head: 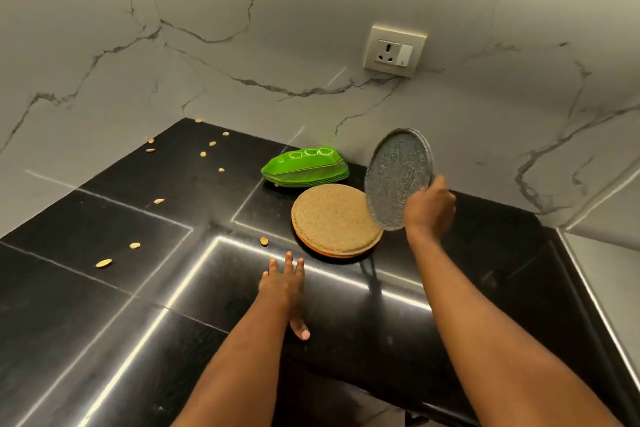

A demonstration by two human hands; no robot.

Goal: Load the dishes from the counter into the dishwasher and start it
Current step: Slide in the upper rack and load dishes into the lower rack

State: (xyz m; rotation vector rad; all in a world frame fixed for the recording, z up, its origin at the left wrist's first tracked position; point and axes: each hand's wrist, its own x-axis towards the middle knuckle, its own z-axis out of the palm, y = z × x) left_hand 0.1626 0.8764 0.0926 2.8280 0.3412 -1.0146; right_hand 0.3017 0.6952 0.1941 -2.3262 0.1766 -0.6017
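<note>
the right hand [429, 208] grips the grey speckled plate [398, 180] by its right rim, fingers curled behind it. the plate is lifted off the counter [138, 288] and tilted almost on edge, its face turned to the left. its lower rim hangs just beside the tan plate [334, 217]; whether the 2 touch cannot be told. the left hand [282, 282] is released, fingers straight and spread, thumb out, holding nothing, low over the counter near the front of the tan plate; contact with the counter cannot be told.

the grey plate looks stiff, glazed and probably ceramic, so likely fairly heavy for a 1-handed rim hold and breakable against the stone counter. its raised rim gives the fingers a lip to catch. a firmer hold would put the thumb on the face and the fingers under the back.

the tan plate lies flat on an orange plate [311, 246], so they may lift as 1 pile, heavier and apt to slide on each other; a grip under the lower rim would suit. the green leaf-shaped plates [304, 166], stacked behind near the wall, look like light plastic, slick but not fragile.

small pale seeds [104, 263] lie scattered on the left of the counter. the dishwasher is not in view, so loading seems barely begun.
</note>
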